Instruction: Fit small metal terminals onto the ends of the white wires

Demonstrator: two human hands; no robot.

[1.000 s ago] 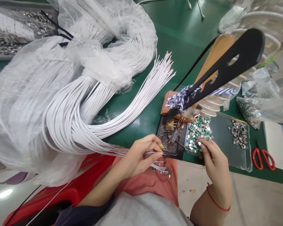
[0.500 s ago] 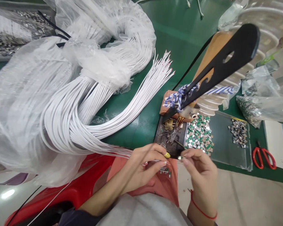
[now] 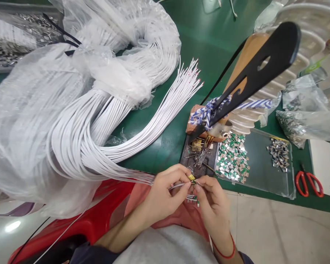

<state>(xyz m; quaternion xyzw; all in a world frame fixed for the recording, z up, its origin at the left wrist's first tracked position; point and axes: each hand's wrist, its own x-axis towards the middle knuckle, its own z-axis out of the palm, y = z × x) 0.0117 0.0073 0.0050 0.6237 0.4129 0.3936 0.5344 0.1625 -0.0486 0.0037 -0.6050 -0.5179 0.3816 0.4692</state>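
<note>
My left hand (image 3: pixel 169 192) is closed, thumb and forefinger pinching the end of a white cable (image 3: pixel 176 186). Something yellow (image 3: pixel 191 178), perhaps tape, covers a fingertip of this hand. My right hand (image 3: pixel 213 200) is closed too, its thumb and forefinger pinching a small green-and-silver connector (image 3: pixel 193 182), mostly covered by the fingers. The fingertips of both hands meet, and the cable's tip is at the connector. I cannot tell whether the two are joined. Below the fingers, several cable ends with green boards (image 3: pixel 192 200) lie over my lap.
A thick bundle of white cables (image 3: pixel 159 121) in plastic wrap covers the table's left. Green-and-silver pieces (image 3: pixel 232 157) fill one side of a clear tray (image 3: pixel 264 179), with metal parts (image 3: pixel 278 154) opposite. Red-handled scissors (image 3: pixel 308 183) lie right. A black notched bar (image 3: pixel 258 69) slants above the table.
My right hand has moved left with the small connector, bringing it to the cable end in my left hand. The left hand stays nearly in place.
</note>
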